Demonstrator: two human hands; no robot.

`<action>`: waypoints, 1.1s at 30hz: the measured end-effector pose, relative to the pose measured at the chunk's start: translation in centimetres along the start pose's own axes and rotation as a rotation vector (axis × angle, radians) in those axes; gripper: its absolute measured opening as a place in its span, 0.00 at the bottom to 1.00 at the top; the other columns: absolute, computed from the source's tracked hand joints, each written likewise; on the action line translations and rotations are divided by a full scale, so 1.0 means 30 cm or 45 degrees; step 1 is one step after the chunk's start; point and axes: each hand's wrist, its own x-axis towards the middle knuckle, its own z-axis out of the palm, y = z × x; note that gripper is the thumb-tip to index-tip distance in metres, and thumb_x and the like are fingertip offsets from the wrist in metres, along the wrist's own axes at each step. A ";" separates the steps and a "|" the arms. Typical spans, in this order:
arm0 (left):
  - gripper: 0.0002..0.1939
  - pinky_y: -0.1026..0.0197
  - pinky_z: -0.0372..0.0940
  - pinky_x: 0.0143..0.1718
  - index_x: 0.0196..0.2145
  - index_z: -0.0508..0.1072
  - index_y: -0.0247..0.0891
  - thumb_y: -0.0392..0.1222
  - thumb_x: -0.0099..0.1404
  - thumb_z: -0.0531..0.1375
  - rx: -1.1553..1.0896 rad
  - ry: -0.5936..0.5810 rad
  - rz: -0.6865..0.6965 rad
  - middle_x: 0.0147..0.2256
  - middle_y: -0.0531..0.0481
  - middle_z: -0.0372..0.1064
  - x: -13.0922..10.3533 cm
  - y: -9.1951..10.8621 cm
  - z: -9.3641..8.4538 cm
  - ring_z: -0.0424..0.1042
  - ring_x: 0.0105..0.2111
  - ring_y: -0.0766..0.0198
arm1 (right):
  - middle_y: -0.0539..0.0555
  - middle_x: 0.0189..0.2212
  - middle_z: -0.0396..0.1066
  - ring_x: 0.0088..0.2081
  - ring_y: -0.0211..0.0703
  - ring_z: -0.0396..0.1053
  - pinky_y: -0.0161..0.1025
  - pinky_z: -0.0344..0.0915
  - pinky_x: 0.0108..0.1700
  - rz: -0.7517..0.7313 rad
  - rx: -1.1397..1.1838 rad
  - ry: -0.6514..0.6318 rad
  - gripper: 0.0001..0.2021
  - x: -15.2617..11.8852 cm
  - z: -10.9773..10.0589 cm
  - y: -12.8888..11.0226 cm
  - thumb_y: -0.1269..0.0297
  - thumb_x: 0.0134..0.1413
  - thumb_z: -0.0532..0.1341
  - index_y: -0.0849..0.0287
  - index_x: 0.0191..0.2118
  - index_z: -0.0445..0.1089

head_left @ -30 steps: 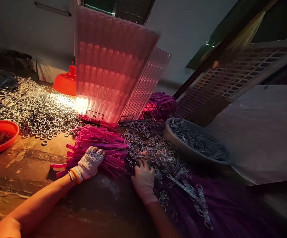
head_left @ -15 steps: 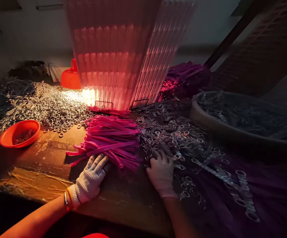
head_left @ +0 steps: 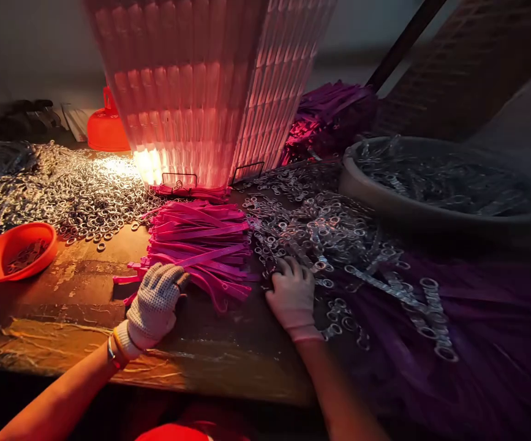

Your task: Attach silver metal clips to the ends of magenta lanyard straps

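Note:
My left hand point(head_left: 154, 304), in a dotted knit glove, rests curled at the near end of a heap of pink plastic strips point(head_left: 201, 242) on the worn wooden table point(head_left: 86, 288). Its fingertips touch the strip ends; whether they pinch one is unclear. My right hand point(head_left: 293, 293), in a thin pale glove, lies palm down on the edge of a pile of metal rings and ringed straps point(head_left: 329, 236), fingers spread over the pieces.
A tall ribbed translucent stack point(head_left: 210, 92) glows at the back centre. An orange bowl point(head_left: 12, 260) sits at left near a spread of loose rings point(head_left: 63, 190). A round basin of metal parts point(head_left: 435, 184) stands at right, purple strips point(head_left: 334, 110) behind, purple fabric point(head_left: 476, 343) near right.
The view has tilted down and pulled back. My left hand slid toward me to the strips' near ends and curled its fingers; my right hand stays on the ring pile.

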 end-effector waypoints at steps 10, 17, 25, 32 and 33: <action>0.40 0.35 0.50 0.64 0.62 0.64 0.33 0.26 0.48 0.53 0.060 -0.275 0.027 0.52 0.39 0.69 0.116 -0.117 0.081 0.67 0.53 0.49 | 0.62 0.56 0.70 0.60 0.58 0.57 0.53 0.54 0.57 0.024 0.020 0.000 0.10 0.005 0.005 0.007 0.68 0.43 0.63 0.61 0.34 0.78; 0.44 0.38 0.61 0.57 0.64 0.60 0.35 0.25 0.46 0.53 -0.063 -0.138 0.172 0.46 0.40 0.68 0.030 -0.076 0.044 0.65 0.49 0.49 | 0.62 0.56 0.70 0.60 0.58 0.57 0.53 0.54 0.57 0.029 0.033 -0.005 0.11 0.006 0.005 0.016 0.67 0.42 0.62 0.62 0.34 0.78; 0.42 0.34 0.56 0.60 0.63 0.62 0.35 0.25 0.47 0.52 -0.237 -0.392 0.255 0.53 0.39 0.68 -0.093 -0.010 -0.004 0.63 0.56 0.48 | 0.63 0.55 0.70 0.59 0.58 0.57 0.53 0.55 0.56 0.019 0.035 0.000 0.10 -0.002 0.002 0.025 0.67 0.43 0.61 0.62 0.33 0.77; 0.26 0.41 0.61 0.59 0.56 0.70 0.36 0.26 0.62 0.51 -0.224 -0.400 0.275 0.51 0.41 0.72 -0.108 -0.003 -0.003 0.66 0.54 0.54 | 0.63 0.54 0.69 0.59 0.61 0.55 0.55 0.54 0.55 0.016 0.061 -0.020 0.09 -0.007 0.008 0.024 0.69 0.42 0.60 0.60 0.32 0.77; 0.24 0.42 0.62 0.58 0.56 0.70 0.36 0.27 0.64 0.51 -0.221 -0.398 0.275 0.51 0.41 0.72 -0.108 -0.004 -0.006 0.66 0.54 0.54 | 0.63 0.55 0.69 0.59 0.61 0.55 0.56 0.54 0.55 0.014 0.068 -0.019 0.09 -0.009 0.009 0.024 0.69 0.42 0.60 0.60 0.32 0.77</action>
